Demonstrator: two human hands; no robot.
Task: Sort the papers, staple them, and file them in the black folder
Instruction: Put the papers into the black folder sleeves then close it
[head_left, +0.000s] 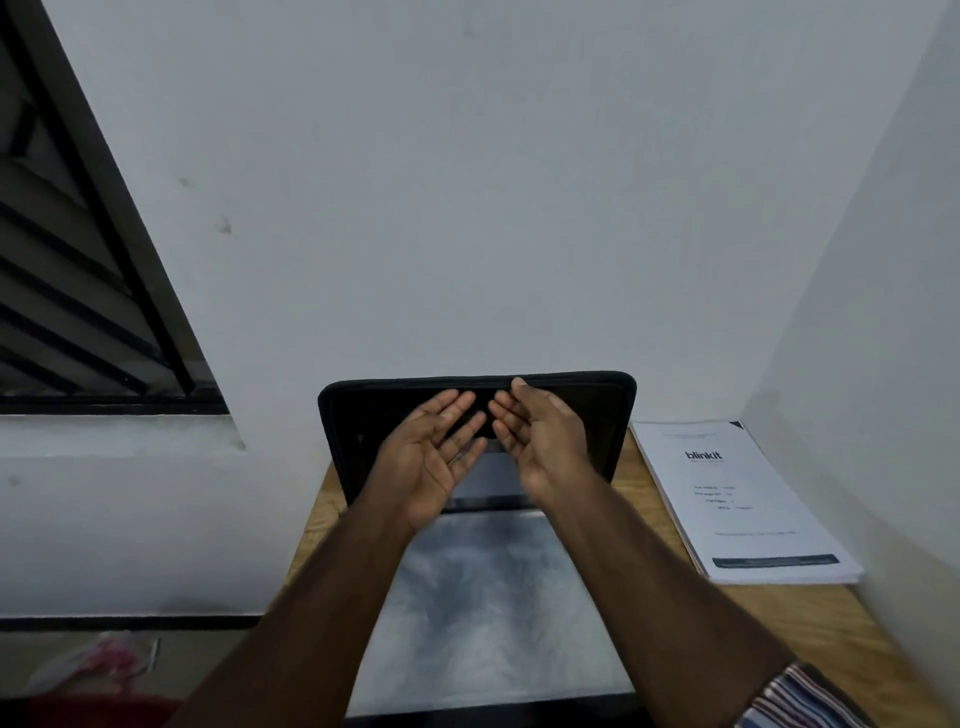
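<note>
Two hands are raised over the table with fingers straight and spread, holding nothing: the left hand (431, 457) is palm up, and the right hand (540, 441) is turned palm inward, its fingertips close to the left's without clearly touching. Behind them the folder (363, 415) lies open, its black lid with rounded corners and a padded, stitched rim standing upright against the wall, while its lower half lies flat toward the person with a smooth, grey, mottled sheet (483, 597) on it. The right thumb reaches the lid's top edge; whether it touches I cannot tell. Just right of the folder, a thick stack of white papers (748, 499) lies flat, its top page printed "blinkit" with a dark band near the bottom. The table (810, 623) is pale wood grain, set in a corner of plain white walls (467, 182). A dark louvred window (67, 270) sits at left, and a striped sleeve (800, 696) shows at lower right.
</note>
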